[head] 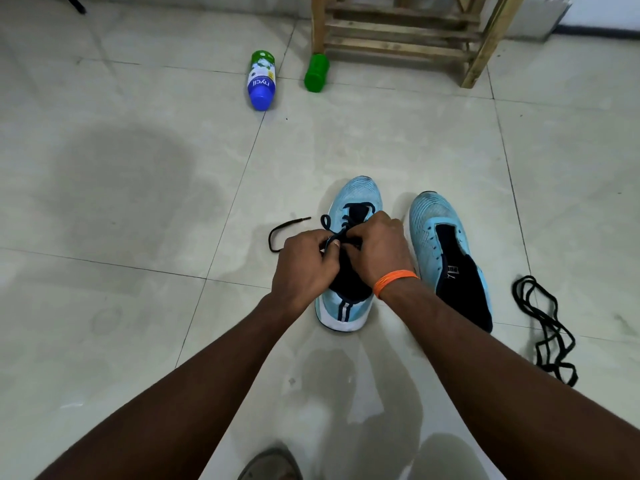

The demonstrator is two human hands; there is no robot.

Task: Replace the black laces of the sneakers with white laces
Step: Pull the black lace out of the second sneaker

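Two light blue sneakers stand side by side on the tiled floor. The left sneaker (358, 199) still carries a black lace (289, 228) whose free end trails onto the floor to its left. My left hand (303, 266) pinches that lace over the eyelets. My right hand (377, 251), with an orange band at the wrist, grips the lace over the tongue; its fingertips are hidden. The right sneaker (446, 251) has bare eyelets and no lace. A loose black lace (545, 327) lies in a heap on the floor to its right. No white lace is in view.
A blue and white bottle with a green cap (261, 79) and a green bottle (316, 72) lie on the floor further away. A wooden rack (408, 32) stands at the back. A sandalled foot (272, 464) shows at the bottom edge.
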